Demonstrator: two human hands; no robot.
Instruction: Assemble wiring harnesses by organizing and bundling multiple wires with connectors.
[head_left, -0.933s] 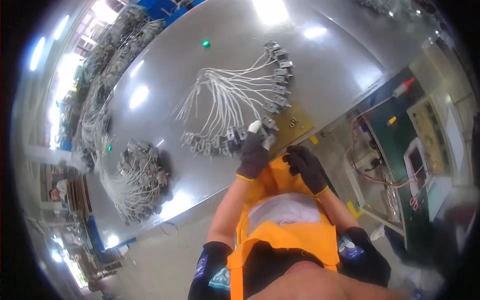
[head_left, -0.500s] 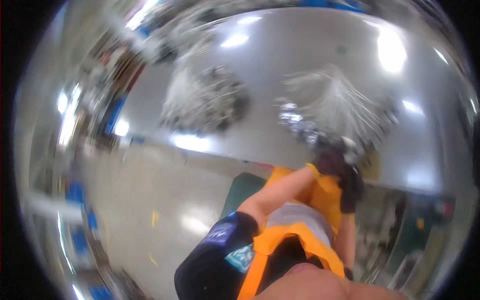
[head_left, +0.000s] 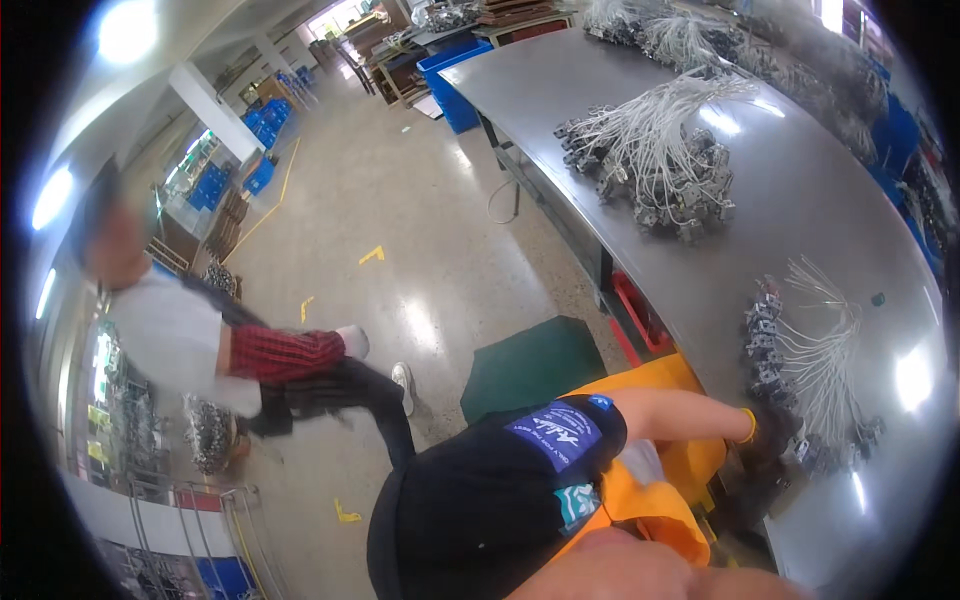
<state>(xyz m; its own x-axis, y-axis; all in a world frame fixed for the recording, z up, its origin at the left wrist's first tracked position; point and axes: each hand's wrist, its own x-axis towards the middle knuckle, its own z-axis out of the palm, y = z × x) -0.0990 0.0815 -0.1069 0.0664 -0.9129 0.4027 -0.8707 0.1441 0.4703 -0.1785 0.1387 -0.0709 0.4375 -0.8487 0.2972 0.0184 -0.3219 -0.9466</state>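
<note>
My left hand [head_left: 772, 436], in a dark glove with a yellow cuff, is at the near edge of the metal table [head_left: 690, 285]. Its fingers are hidden and dark, and I cannot tell whether they hold anything. Close below it, my right hand [head_left: 738, 502], also dark-gloved, is blurred against the shadow under the table edge. Beside the hands lies a fanned-out bundle of white wires [head_left: 835, 345], with a row of small metal connector-like parts [head_left: 765, 335] along its left side. Farther up the table is a larger heap of similar wired metal parts [head_left: 690, 190].
A person [head_left: 170, 320] in a white top with red checked sleeves walks at the left. A dark green stool-like seat [head_left: 530, 370] and a red crate [head_left: 640, 320] stand by the table. Blue bins [head_left: 455, 85] and more wire bundles [head_left: 690, 40] are at the far end.
My view has swung left, bringing the aisle and the walking person into sight. The wire bundles and my hands now appear farther right; both hands stay near the table edge.
</note>
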